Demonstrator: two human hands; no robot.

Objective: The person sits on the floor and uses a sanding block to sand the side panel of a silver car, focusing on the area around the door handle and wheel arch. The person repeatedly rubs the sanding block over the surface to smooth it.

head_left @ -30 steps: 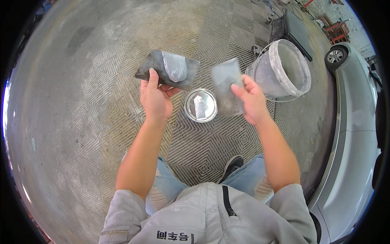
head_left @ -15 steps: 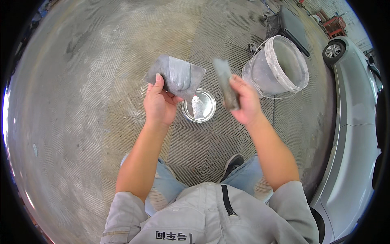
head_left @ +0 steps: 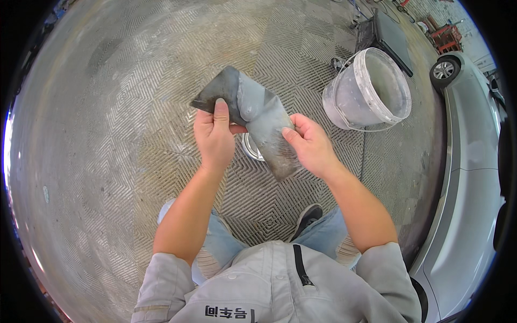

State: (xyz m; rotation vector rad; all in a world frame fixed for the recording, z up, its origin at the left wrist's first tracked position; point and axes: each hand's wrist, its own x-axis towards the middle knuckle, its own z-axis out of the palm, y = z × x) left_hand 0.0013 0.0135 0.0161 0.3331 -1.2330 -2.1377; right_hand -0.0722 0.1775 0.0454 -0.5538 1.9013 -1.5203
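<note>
Hands at frame centre, both closed on flat tools. Left hand (head_left: 215, 137): thumb pinching dark scraper (head_left: 218, 92), grey paste (head_left: 253, 102) smeared across its face, blade reaching toward upper left. Right hand (head_left: 312, 145): fingers and thumb clamped on second scraper (head_left: 274, 142), long axis running upper left to lower right, top end laid on the paste-covered one. Blades touching, overlapping between the hands; right nearer the lower blade. Thin, rigid-looking, matte grey. Small shiny tin (head_left: 252, 148) on the floor, mostly hidden beneath. White bucket (head_left: 366, 89) upper right, paste-stained. Herringbone floor mat (head_left: 134, 134). Silver car (head_left: 474, 188) along right edge.
</note>
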